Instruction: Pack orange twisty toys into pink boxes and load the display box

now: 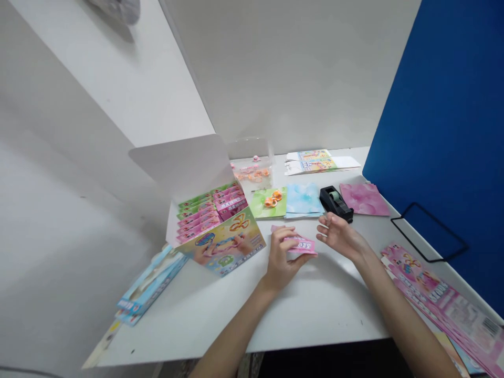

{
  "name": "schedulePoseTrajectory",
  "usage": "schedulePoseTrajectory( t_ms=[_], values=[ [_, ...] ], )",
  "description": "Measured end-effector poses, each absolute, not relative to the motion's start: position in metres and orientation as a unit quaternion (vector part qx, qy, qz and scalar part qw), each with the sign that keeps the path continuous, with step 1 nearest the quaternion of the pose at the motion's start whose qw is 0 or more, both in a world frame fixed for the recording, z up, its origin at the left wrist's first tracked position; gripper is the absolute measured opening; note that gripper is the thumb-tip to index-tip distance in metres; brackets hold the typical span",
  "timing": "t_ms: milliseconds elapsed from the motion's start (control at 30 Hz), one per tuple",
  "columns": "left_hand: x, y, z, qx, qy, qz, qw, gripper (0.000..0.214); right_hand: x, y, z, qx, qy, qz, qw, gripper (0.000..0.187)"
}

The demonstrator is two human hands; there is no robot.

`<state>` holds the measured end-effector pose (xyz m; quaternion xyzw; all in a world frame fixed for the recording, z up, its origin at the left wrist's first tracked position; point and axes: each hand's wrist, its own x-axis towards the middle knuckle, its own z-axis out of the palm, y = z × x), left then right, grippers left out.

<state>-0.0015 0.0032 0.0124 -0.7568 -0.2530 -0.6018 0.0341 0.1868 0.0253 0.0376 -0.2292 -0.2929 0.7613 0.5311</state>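
My left hand (282, 254) is wrapped round a small pink printed carton (301, 244), held just above the table. To its right, my right hand (338, 236) is raised with the fingers curled and thumb and forefinger close together. Whatever it pinches, if anything, is too small to make out. Just behind those fingertips stands a black tape dispenser (336, 203) with a roll in it. Left of my left hand sits an open display box (224, 244), its white lid up, holding rows of pink cartons (199, 226) and green cartons (197, 201).
Orange and white pieces (273, 198) lie on green cards (258, 203), beside blue cards (302, 198) and pink cards (364, 198). A clear tub (252, 147) and flat cartons (315, 161) stand behind. Flat pink cartons (441, 299) lie right, blue cartons (151, 286) left. A blue partition (444, 131) bounds the right.
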Motion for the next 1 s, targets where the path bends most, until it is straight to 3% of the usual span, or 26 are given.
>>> schedulePoseTrajectory(
  t_ms=[267, 533, 867, 1000],
  values=[
    [-0.005, 0.005, 0.012, -0.765, -0.299, -0.566, 0.076, 0.019, 0.159, 0.018, 0.029, -0.236, -0.277, 0.773, 0.520, 0.033],
    [-0.009, 0.009, 0.012, -0.809, -0.278, -0.508, 0.098, 0.030, 0.153, 0.014, 0.025, -0.212, -0.293, 0.763, 0.535, 0.028],
    [-0.011, 0.011, 0.010, -0.789, -0.279, -0.541, 0.085, 0.023, 0.147, 0.011, 0.027, -0.198, -0.303, 0.764, 0.534, 0.029],
    [-0.010, 0.012, 0.008, -0.781, -0.279, -0.556, 0.062, 0.030, 0.148, 0.011, 0.026, -0.190, -0.310, 0.767, 0.529, 0.031]
  ],
)
